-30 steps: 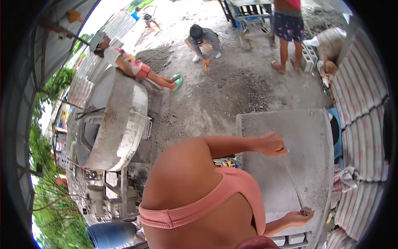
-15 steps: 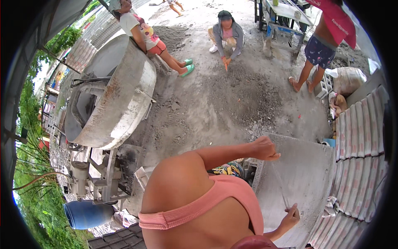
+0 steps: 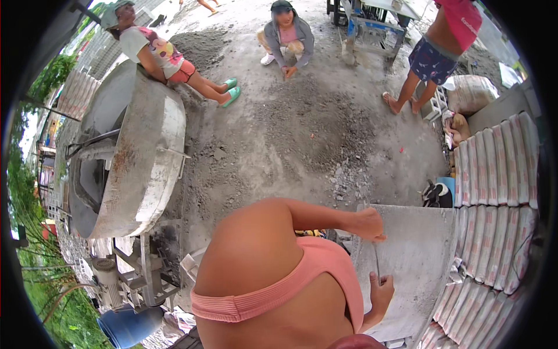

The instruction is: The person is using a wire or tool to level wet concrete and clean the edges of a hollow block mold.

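Note:
A thin, pale strand point(image 3: 378, 260), maybe a strip or cord, runs between my two hands. Its material is too small to tell. My left hand point(image 3: 368, 224), at the end of the arm that reaches across from my left shoulder, is closed on the far end. Closer to me, my right hand point(image 3: 381, 292) pinches the near end between thumb and fingers. Both hands are over the left part of a flat grey slab-like surface point(image 3: 421, 256), which is dusty and rough.
Stacked cement-like sacks point(image 3: 494, 163) line the right side. A large round mixer drum point(image 3: 145, 151) stands at left, above a motor point(image 3: 106, 279) and a blue barrel point(image 3: 131, 326). One person point(image 3: 289, 38) crouches ahead; others stand at left and right. A black-and-white shape point(image 3: 436, 193) is beside a blue container.
My hands have come closer together, the right one moving left, and the strand between them looks shorter. The scene has shifted left in view. The black-and-white shape has appeared near the sacks.

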{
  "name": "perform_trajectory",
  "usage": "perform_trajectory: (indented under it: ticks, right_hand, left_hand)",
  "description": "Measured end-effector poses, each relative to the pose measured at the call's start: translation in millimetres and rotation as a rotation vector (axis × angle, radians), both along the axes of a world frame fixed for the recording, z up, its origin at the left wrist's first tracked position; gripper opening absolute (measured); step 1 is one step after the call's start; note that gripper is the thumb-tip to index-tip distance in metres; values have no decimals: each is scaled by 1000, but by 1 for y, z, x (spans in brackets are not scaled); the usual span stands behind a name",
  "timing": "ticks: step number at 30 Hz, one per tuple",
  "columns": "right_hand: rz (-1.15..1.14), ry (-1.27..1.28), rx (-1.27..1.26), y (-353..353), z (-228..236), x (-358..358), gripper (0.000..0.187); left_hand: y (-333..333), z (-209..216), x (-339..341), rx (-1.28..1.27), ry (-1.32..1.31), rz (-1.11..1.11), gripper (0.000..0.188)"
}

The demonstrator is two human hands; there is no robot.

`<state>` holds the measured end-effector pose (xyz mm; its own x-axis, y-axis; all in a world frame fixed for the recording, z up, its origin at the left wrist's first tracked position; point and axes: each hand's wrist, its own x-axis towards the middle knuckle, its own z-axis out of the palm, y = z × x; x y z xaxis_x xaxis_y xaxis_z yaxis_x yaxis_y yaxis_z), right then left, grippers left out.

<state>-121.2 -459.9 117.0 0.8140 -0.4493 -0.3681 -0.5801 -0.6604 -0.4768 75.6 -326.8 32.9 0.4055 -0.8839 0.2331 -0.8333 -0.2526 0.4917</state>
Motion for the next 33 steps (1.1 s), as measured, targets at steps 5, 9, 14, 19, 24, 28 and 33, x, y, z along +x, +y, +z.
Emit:
perform_trajectory:
  ticks: [5, 9, 14, 19, 24, 28, 33]
  right_hand:
    - [-232, -24, -42, 16, -30, 16, 42]
    - [-284, 101, -156, 23, -52, 1, 40]
    - [-338, 64, -200, 39, -36, 16, 48]
    - [-410, 52, -222, 37, -43, 8, 52]
    - [-343, 107, -120, 26, -36, 13, 51]
    - [-48, -297, -375, 32, -36, 19, 37]
    - [-116, -130, -117, 54, -28, 52, 24]
  left_hand:
    - [-15, -12, 16, -56, -49, -148, 47]
    - [-26, -4, 25, -121, -162, -278, 45]
    - [-17, -9, 31, -79, -161, -345, 45]
    - [-22, 0, 26, -192, -252, -315, 44]
    - [-21, -7, 23, -127, -214, -247, 45]
    - [-7, -10, 17, -95, -164, -171, 45]
    - [-4, -5, 17, -78, -228, -165, 48]
